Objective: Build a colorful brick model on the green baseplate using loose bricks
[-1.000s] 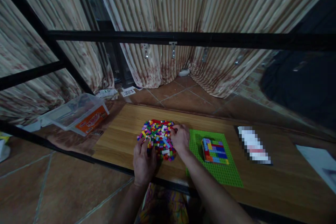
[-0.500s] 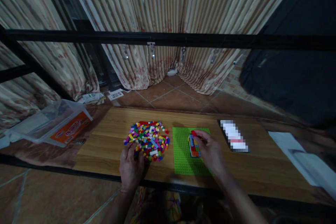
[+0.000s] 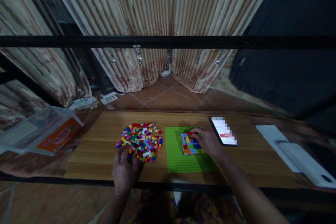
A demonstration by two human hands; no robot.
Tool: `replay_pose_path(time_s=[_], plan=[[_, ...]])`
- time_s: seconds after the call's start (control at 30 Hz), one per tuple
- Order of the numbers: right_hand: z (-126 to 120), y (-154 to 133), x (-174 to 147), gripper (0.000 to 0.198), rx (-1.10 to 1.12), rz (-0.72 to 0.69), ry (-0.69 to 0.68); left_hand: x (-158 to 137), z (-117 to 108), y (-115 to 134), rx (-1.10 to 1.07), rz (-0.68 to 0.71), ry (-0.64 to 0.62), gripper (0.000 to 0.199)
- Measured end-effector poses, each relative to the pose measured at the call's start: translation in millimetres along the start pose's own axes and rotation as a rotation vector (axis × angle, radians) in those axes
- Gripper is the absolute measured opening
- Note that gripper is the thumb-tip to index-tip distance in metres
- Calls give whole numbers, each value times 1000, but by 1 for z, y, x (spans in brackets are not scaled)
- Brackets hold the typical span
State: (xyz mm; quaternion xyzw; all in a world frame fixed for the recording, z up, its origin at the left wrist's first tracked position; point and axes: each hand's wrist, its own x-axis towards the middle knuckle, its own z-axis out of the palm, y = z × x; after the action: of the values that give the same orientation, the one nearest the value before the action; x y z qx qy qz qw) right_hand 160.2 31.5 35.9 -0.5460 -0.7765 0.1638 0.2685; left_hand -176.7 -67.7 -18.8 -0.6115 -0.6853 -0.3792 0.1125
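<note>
A pile of small toy bricks in many colours [image 3: 141, 140] lies on the wooden table. My left hand [image 3: 124, 168] rests at the pile's near left edge, its curved fingers and thumb apart with loose bricks showing between them. Right of the pile lies a green studded baseplate [image 3: 173, 157]. On it stands a low block of red, yellow, blue and orange bricks [image 3: 187, 145]. My right hand [image 3: 208, 141] reaches over this block from the right, fingertips pinched on a red brick [image 3: 190, 134] at its far edge. The hand covers the block's right part.
A phone with a lit screen [image 3: 223, 133] lies right of the baseplate. Farther right are white paper [image 3: 278, 143] and a white flat object [image 3: 312, 164]. A clear plastic box with an orange label [image 3: 59, 136] stands left of the table. Curtains [image 3: 147, 10] hang behind a dark bar [image 3: 157, 41].
My right hand has brought the red brick down onto the far edge of the block, and more of the block's top now shows. The left hand stays at the pile. The view has shifted right.
</note>
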Motion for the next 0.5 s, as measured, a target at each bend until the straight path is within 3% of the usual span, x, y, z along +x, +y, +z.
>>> replay_pose_path(time_s=[0.5], plan=[[-6, 12, 5, 22, 144, 10, -122, 3, -3, 3, -6, 17, 9, 21]])
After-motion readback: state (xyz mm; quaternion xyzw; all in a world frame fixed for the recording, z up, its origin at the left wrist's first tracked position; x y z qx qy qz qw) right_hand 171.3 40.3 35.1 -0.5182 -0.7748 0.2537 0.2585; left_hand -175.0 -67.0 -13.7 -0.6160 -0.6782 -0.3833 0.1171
